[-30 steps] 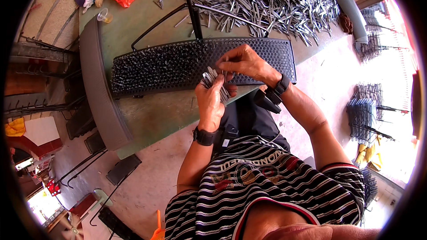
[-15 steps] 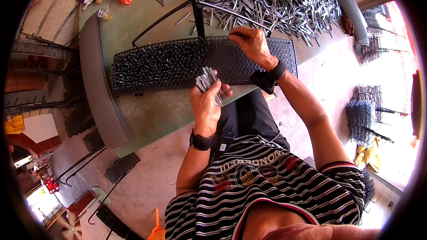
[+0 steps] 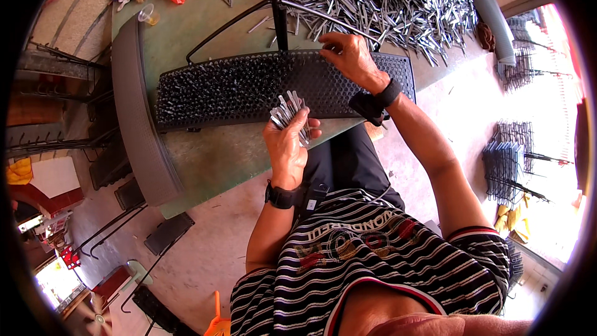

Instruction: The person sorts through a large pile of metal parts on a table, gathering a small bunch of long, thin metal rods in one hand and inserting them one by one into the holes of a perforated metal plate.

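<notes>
Left hand (image 3: 286, 149) and right hand (image 3: 356, 61) at a perforated black panel (image 3: 311, 81), the right nearer its bare end

The left hand is curling around a fanned bundle of slim metal strips (image 3: 289, 107), thumb across them, silvery tips pointing away from the body. The right hand is hovering half closed, thumb and forefinger drawn near each other; whether they are pinching a strip, one cannot tell. Just ahead of the body, the perforated black panel is lying with its long axis running left to right, its right end set slightly farther off. The left hand is overlapping the near edge about midway along, contact being unclear; the right hand is hanging over the right half, fingertips near the far edge, bare holes showing around it. The left half is bristling with small dark and silvery pieces. Beyond the far edge a black metal frame (image 3: 278, 18) is extending, and past it a heap of loose metal strips (image 3: 379, 6) is spreading over the green tabletop (image 3: 217, 174), closer to the right hand than to the left. Farther left, a curved grey panel (image 3: 140, 124) is flanking the tabletop
</notes>
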The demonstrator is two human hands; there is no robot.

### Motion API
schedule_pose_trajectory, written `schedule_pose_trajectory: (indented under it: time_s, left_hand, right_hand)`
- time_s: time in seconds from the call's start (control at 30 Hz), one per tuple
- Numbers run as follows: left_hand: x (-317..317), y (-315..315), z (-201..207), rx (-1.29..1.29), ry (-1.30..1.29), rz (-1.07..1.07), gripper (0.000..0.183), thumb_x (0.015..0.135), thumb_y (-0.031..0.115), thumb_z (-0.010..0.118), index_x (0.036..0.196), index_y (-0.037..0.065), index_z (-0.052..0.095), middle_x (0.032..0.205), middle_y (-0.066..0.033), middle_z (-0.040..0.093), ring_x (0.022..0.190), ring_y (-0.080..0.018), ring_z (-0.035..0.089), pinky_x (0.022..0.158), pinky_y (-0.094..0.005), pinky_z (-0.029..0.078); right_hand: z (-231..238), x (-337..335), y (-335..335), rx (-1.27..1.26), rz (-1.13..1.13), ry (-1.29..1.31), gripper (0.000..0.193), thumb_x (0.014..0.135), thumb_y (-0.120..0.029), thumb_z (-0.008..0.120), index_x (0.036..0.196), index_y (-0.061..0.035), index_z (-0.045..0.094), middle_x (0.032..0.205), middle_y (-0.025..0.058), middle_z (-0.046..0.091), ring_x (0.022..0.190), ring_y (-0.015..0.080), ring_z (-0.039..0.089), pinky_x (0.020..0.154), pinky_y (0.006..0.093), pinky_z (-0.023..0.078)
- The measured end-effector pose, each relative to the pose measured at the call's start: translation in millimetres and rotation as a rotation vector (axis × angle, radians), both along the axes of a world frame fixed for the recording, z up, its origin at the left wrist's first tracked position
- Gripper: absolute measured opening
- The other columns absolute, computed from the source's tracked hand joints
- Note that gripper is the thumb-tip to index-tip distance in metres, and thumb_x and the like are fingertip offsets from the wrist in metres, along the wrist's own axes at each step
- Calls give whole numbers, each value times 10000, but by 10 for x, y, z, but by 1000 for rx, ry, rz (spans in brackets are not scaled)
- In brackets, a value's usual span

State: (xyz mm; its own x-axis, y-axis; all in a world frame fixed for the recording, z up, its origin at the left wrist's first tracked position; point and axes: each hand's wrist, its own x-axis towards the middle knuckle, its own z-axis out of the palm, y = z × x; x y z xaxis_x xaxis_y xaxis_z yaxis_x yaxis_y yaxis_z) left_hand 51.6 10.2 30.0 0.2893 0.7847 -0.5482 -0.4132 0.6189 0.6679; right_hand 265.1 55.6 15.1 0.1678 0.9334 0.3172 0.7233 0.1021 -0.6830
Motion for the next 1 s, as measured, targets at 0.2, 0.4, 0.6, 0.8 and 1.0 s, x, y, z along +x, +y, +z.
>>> schedule_pose_trajectory:
  time_s: [0.2, 0.4, 0.6, 0.8, 1.0]
  left_hand:
    - [-5, -2, 16, -10, -9, 7, 185, 810, 23, 643, 993, 25, 616, 854, -82, 649, 640, -203, 626, 501, -308, 506]
    - [-10, 2, 17, 1, -14, 2, 190, 812, 21, 640, 999, 18, 610, 863, -85, 645, 656, -205, 627, 508, -310, 507]
    - [-18, 7, 47, -5, -24, 12, 181, 809, 15, 641, 987, 17, 609, 868, -90, 641, 669, -205, 626, 512, -312, 506]
    - [-11, 19, 31, 16, -40, 21, 169, 807, 15, 645, 973, 13, 612, 855, -97, 645, 667, -215, 635, 513, -313, 514]
    - [56, 2, 10, 40, -56, -61, 146, 821, 21, 627, 966, 3, 618, 852, -115, 657, 682, -223, 653, 528, -300, 536]
  right_hand:
    - [37, -21, 21, 44, 59, -71, 143, 743, -64, 631, 860, 17, 645, 711, 198, 632, 655, 329, 636, 595, 370, 506]
    - [-9, -56, 103, 107, 113, -297, 63, 751, -59, 563, 779, -18, 601, 660, 188, 602, 630, 349, 616, 552, 405, 491]
    - [-63, -33, 166, 134, 247, -567, 61, 726, -75, 552, 749, -20, 540, 602, 159, 576, 600, 351, 606, 525, 415, 478]
    - [361, -378, -203, -279, 67, -24, 261, 768, -244, 712, 841, 5, 680, 672, 139, 638, 598, 191, 613, 554, 321, 471]
    - [402, -497, -415, -591, 287, 565, 240, 800, -229, 699, 845, 7, 696, 642, 18, 621, 576, 43, 507, 512, 208, 412]
